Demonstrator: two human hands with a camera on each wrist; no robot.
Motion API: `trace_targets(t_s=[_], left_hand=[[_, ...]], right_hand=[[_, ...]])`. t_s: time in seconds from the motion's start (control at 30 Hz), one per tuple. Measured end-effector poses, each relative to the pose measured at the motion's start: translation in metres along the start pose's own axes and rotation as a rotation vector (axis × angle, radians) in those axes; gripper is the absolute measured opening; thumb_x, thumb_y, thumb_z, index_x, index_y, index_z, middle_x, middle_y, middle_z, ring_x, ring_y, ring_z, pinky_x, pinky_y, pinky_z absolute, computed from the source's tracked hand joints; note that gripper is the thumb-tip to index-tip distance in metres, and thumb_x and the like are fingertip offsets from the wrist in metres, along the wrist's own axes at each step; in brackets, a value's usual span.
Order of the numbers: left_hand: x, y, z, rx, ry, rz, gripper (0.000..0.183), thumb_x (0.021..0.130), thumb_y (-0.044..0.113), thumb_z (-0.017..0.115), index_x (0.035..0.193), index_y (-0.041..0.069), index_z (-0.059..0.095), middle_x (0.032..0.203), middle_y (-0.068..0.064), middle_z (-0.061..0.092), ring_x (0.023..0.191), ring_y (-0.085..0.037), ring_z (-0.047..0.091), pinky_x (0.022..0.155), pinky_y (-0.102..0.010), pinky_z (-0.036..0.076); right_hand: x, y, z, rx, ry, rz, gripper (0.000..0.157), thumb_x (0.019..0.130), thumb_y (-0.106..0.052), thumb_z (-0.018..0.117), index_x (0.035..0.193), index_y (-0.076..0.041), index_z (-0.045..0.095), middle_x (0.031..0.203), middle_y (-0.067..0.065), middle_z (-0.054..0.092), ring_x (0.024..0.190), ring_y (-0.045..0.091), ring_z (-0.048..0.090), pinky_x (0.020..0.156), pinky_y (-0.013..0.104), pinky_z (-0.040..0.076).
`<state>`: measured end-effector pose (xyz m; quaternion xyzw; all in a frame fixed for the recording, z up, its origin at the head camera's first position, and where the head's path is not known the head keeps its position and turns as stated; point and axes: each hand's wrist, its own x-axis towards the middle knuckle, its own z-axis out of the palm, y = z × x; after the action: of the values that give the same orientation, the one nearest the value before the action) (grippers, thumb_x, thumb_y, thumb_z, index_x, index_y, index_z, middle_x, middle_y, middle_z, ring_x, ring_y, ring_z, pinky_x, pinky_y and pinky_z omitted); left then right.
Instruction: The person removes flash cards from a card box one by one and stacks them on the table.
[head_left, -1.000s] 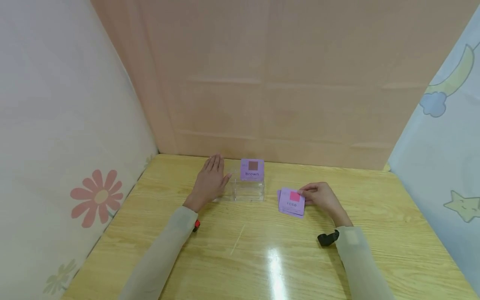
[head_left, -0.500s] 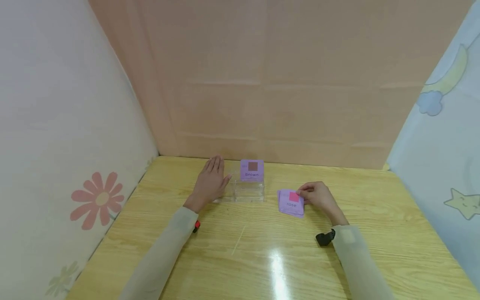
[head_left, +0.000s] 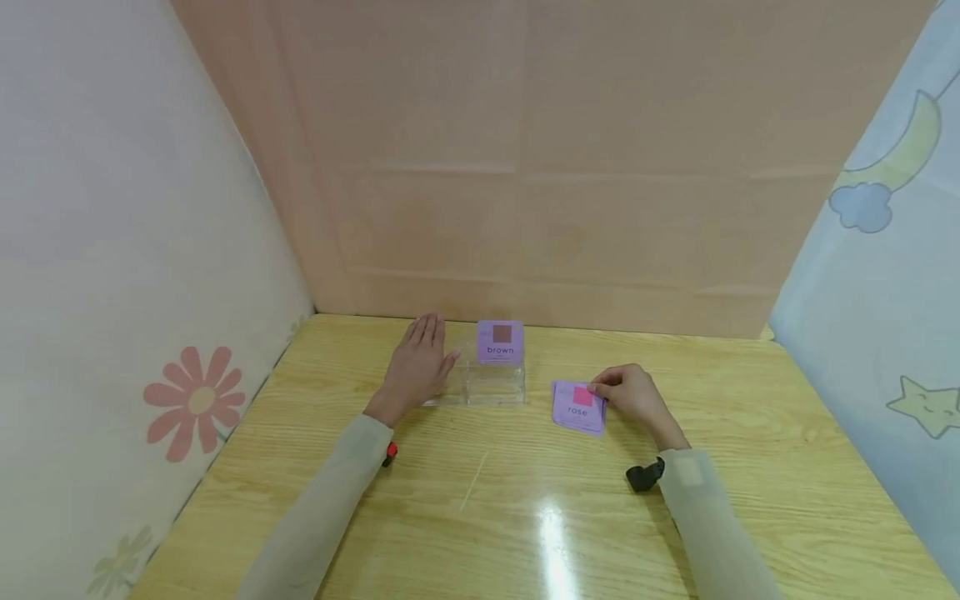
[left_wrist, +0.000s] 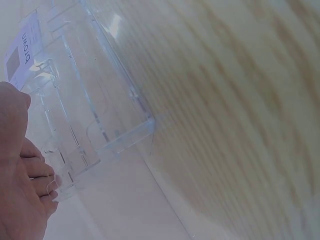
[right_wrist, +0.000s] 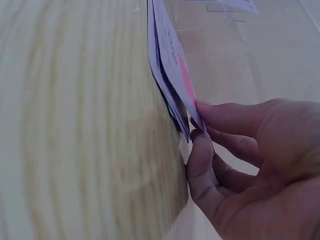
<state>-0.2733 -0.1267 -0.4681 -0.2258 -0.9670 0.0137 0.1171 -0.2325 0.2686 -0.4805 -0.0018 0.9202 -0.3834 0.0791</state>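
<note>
My left hand [head_left: 417, 367] lies with straight fingers over the left side of a clear plastic stepped holder [head_left: 497, 386]; the left wrist view shows its fingertips at the holder's side. A purple card marked "brown" [head_left: 500, 342] leans upright at the holder's back right. To the right of the holder, my right hand [head_left: 632, 393] pinches the corner of a purple "rose" card [head_left: 577, 413] between thumb and finger. In the right wrist view, that corner is lifted slightly off the cards [right_wrist: 167, 97] stacked beneath it, which lie on the table.
The wooden table [head_left: 405, 517] runs up to a tan backdrop [head_left: 525, 208]. Printed side sheets stand at left [head_left: 97, 250] and right [head_left: 885, 317]. Wrist devices sit below each hand, a black one [head_left: 645, 477] at the right cuff.
My right hand has shifted slightly left with its pinch on the rose card's corner. My left hand stays on the holder. The head view has moved a little.
</note>
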Motion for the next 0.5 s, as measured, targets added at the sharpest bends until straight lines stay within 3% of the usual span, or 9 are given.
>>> trace_targets(t_s=[0.5], left_hand=[[0.0008, 0.0, 0.0017, 0.006, -0.012, -0.01, 0.075, 0.114, 0.046, 0.032, 0.163, -0.01, 0.022, 0.17, -0.028, 0.026, 0.161, -0.039, 0.029, 0.135, -0.049, 0.022]], right_hand=[[0.0014, 0.0005, 0.0001, 0.002, 0.005, 0.029, 0.022, 0.101, -0.019, 0.07, 0.111, -0.001, 0.077, 0.111, 0.018, 0.074, 0.093, 0.022, 0.06, 0.072, 0.023, 0.05]])
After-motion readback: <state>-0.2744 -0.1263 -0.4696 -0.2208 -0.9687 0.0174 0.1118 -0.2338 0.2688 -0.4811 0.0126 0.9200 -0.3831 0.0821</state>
